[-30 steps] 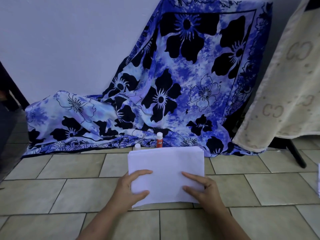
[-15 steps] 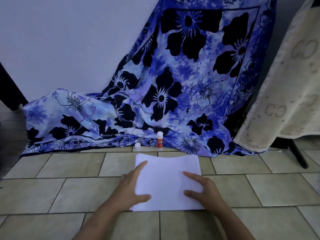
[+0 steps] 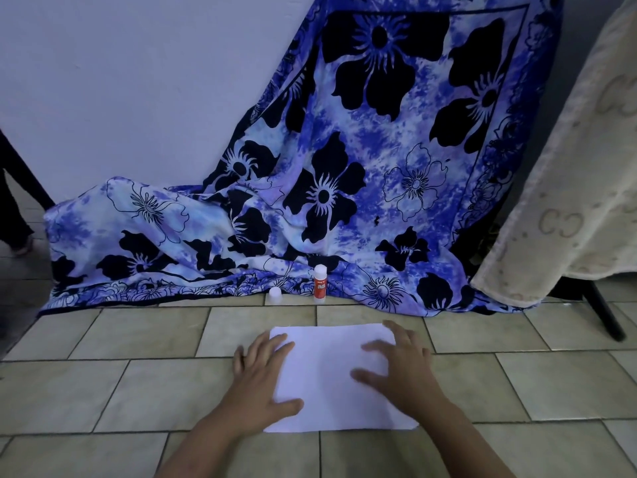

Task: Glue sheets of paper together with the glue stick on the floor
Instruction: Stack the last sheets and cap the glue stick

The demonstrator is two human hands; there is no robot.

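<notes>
The white sheets of paper (image 3: 331,377) lie flat on the beige tiled floor (image 3: 138,391), long side going left to right. My left hand (image 3: 262,381) and right hand (image 3: 403,370) press on them with straight fingers, one at each end. The small red-and-white glue stick (image 3: 320,283) stands up behind them. Its words are too blurry to read.

paper (image 3: 331,374) edges: left side partly under left hand (image 3: 262,377), far-right corner under right hand (image 3: 403,367)
glue stick (image 3: 320,283) label: too small to read
forearms (image 3: 206,439): cut off at near edge
beige blanket (image 3: 568,201): cut off right and top
</notes>
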